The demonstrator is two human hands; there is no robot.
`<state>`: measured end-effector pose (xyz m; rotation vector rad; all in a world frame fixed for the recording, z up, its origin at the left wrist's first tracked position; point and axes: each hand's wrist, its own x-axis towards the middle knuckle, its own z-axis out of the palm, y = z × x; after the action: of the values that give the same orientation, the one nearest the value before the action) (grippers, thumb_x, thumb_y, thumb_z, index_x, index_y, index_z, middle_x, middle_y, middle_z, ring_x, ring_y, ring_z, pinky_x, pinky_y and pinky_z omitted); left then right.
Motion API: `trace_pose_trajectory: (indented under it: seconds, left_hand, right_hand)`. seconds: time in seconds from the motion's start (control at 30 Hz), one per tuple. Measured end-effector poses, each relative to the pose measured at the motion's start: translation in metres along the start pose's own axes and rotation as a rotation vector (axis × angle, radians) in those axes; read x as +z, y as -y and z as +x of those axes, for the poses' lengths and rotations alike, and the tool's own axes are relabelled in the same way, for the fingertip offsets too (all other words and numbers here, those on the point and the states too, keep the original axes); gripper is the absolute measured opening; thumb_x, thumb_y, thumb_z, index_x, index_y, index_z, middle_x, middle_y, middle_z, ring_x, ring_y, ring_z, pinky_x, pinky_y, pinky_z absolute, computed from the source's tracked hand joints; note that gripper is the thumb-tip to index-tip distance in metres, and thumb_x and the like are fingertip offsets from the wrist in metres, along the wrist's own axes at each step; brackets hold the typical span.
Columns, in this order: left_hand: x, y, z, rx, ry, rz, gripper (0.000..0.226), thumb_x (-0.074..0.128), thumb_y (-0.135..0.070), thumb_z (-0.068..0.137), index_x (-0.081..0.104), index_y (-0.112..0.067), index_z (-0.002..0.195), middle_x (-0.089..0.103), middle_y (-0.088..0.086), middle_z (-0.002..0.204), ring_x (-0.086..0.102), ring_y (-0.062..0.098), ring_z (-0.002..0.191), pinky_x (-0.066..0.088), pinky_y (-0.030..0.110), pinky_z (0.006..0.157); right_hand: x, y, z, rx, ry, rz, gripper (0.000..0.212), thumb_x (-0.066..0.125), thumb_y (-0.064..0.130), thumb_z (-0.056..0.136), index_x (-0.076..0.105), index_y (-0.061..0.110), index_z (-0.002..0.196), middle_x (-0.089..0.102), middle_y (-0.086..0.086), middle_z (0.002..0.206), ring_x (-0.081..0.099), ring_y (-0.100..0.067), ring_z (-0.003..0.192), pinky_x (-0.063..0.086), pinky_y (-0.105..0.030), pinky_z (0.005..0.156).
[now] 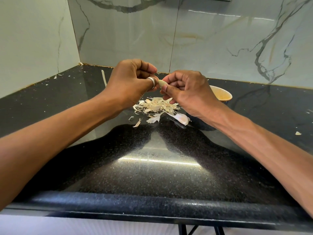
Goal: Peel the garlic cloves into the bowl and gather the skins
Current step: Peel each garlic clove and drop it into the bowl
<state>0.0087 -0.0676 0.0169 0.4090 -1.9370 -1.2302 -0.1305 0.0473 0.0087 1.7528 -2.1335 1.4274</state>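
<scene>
- Broadly, the dark speckled desk (152,167) carries everything. Stray flakes (298,133) lie well apart from the main heap, so the final gathering could miss them.
- Left hand (130,82) and right hand (188,92) meet in the air above the heap. The fingers of both are curled and pinch a single garlic clove (161,83) between them.
- Bowl (223,92): stands behind the right hand, partly hidden by it; its contents cannot be made out.
- Skin heap (155,106): lies on the desk below the hands, just beside the bowl. Being light, it would probably scatter if a forearm swept past.
- Second clove (182,117): rests at the heap's near right edge, seemingly unpeeled.
- Held clove: pale and smooth, over the heap rather than the bowl. If it slips from the pinch, it would likely land among the skins.
</scene>
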Motion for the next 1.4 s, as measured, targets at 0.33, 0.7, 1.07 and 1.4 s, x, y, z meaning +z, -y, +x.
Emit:
trace_pose_trajectory:
  seconds: [0.33, 0.7, 1.07, 1.4]
  left_hand:
    - [0.000, -0.001, 0.000, -0.068, 0.016, -0.072, 0.015, 0.068, 0.003, 0.091, 0.066, -0.006, 0.103, 0.074, 0.014, 0.091, 0.075, 0.019, 0.084, 0.061, 0.025, 0.080]
    - [0.000, -0.004, 0.001, -0.116, 0.005, -0.129, 0.014, 0.066, 0.005, 0.092, 0.066, -0.007, 0.099, 0.074, 0.017, 0.095, 0.075, 0.030, 0.095, 0.061, 0.033, 0.087]
    - [0.000, -0.002, 0.000, -0.113, 0.008, -0.125, 0.017, 0.065, 0.007, 0.091, 0.064, -0.003, 0.104, 0.074, 0.018, 0.096, 0.076, 0.027, 0.089, 0.062, 0.031, 0.082]
    - [0.000, -0.002, 0.000, -0.090, 0.028, -0.063, 0.022, 0.073, 0.000, 0.088, 0.063, -0.011, 0.103, 0.075, 0.011, 0.093, 0.076, 0.020, 0.088, 0.062, 0.031, 0.083]
  right_hand:
    - [-0.001, 0.001, -0.001, 0.084, 0.097, 0.153, 0.013, 0.069, 0.015, 0.097, 0.067, 0.009, 0.109, 0.078, -0.003, 0.093, 0.077, -0.013, 0.081, 0.064, -0.035, 0.072]
    - [-0.005, 0.004, -0.002, 0.170, 0.159, 0.448, 0.021, 0.066, 0.012, 0.098, 0.063, 0.002, 0.117, 0.078, -0.011, 0.104, 0.076, -0.026, 0.095, 0.062, -0.040, 0.084]
    - [-0.007, 0.010, -0.005, 0.127, 0.206, 0.368, 0.024, 0.061, 0.011, 0.101, 0.060, 0.017, 0.124, 0.079, -0.008, 0.100, 0.077, -0.024, 0.092, 0.064, -0.042, 0.079]
    - [-0.004, 0.002, -0.002, 0.146, 0.100, 0.496, 0.022, 0.073, 0.000, 0.090, 0.065, 0.001, 0.111, 0.075, -0.023, 0.105, 0.074, -0.034, 0.102, 0.059, -0.046, 0.096]
